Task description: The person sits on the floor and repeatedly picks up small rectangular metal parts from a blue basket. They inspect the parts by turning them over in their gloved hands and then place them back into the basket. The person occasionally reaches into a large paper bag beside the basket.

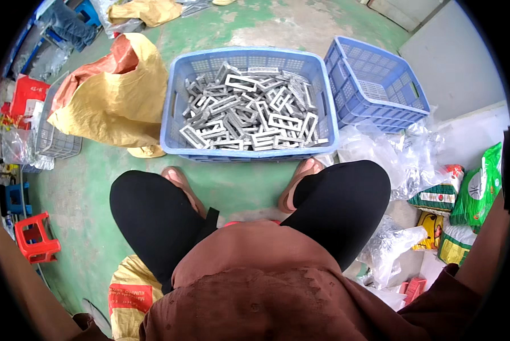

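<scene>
Neither of my hands is in view. My left forearm (pixel 30 290) runs up along the left rim of the picture, and my right arm (pixel 485 244) along the right rim; both hands lie beyond the edge. In front of my feet stands a blue plastic crate (pixel 249 152), holding a heap of grey rectangular metal frames (pixel 224 104) that lie jumbled at all angles. Each frame has a long slot through its middle. What my hands hold or touch is hidden.
A yellow woven sack (pixel 113 108) stands left of the crate, a second blue crate (pixel 391 112) to its right. Plastic bags (pixel 374 150) and a green package (pixel 476 184) lie at right. A red stool (pixel 36 238) and another sack (pixel 124 273) are at left.
</scene>
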Demonstrator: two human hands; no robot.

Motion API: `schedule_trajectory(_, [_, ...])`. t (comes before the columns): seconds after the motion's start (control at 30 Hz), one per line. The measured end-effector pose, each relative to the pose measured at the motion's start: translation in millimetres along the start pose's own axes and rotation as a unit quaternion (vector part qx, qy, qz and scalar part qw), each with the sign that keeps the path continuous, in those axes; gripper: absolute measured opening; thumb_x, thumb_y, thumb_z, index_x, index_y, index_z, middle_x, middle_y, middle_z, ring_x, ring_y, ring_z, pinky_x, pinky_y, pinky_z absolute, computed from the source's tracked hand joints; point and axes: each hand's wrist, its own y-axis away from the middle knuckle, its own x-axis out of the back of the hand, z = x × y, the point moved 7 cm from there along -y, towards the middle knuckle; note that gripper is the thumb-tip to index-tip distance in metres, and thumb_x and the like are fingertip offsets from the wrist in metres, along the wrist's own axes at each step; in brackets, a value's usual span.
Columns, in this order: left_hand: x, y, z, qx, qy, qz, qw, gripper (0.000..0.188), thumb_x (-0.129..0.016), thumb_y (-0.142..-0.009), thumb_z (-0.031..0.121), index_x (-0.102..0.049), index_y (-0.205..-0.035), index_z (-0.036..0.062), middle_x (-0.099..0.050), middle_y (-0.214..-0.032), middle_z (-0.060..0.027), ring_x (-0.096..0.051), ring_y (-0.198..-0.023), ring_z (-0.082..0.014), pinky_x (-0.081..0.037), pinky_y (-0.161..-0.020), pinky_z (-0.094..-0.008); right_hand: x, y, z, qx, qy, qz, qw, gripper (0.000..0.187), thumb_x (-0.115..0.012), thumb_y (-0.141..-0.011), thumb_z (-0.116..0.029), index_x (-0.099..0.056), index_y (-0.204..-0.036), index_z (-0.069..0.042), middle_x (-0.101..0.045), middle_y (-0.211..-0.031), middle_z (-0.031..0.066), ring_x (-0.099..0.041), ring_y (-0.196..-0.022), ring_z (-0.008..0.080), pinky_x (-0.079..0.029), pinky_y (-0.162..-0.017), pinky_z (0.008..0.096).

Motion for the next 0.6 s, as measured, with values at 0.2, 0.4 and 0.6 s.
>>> schedule_trajectory(0.2, [-8, -8, -3, 0.001, 0.008, 0.010, 1.000, 0.024, -0.052, -0.093, 0.009, -0.070, -0.108, 0.0031, -0.069, -0.111, -0.0143, -0.066, -0.103, -0.0281, -0.050, -0.092, -0.0375, 1, 5, 26, -0.021, 0.024, -0.006, 0.999, 0.041, -0.064, -0.088, -0.045, -0.071, -0.104, -0.007, -0.068, -0.113, 0.0171, -0.064, -0.105, 0.0332, -0.050, -0.089, 0.0403])
schedule_trajectory(0.4, [-9, -2, -3, 0.002, 0.011, 0.028, 1.000, 0.024, -0.052, -0.093, 0.007, -0.070, -0.110, 0.0026, -0.069, -0.114, -0.0142, -0.065, -0.106, -0.0281, -0.049, -0.096, -0.0372, 3, -3, 33, -0.037, 0.059, 0.002, 0.998, 0.040, -0.063, -0.089, -0.045, -0.072, -0.101, -0.008, -0.069, -0.110, 0.0169, -0.065, -0.103, 0.0330, -0.050, -0.087, 0.0406])
schedule_trajectory(0.6, [-17, 13, -23, 0.025, -0.021, 0.067, 0.997, 0.025, -0.053, -0.093, 0.005, -0.069, -0.112, 0.0022, -0.069, -0.116, -0.0140, -0.064, -0.110, -0.0281, -0.048, -0.099, -0.0369, 3, 0, 17, -0.061, 0.097, 0.048, 0.992, 0.040, -0.061, -0.090, -0.045, -0.073, -0.099, -0.008, -0.070, -0.107, 0.0166, -0.066, -0.100, 0.0328, -0.051, -0.084, 0.0408])
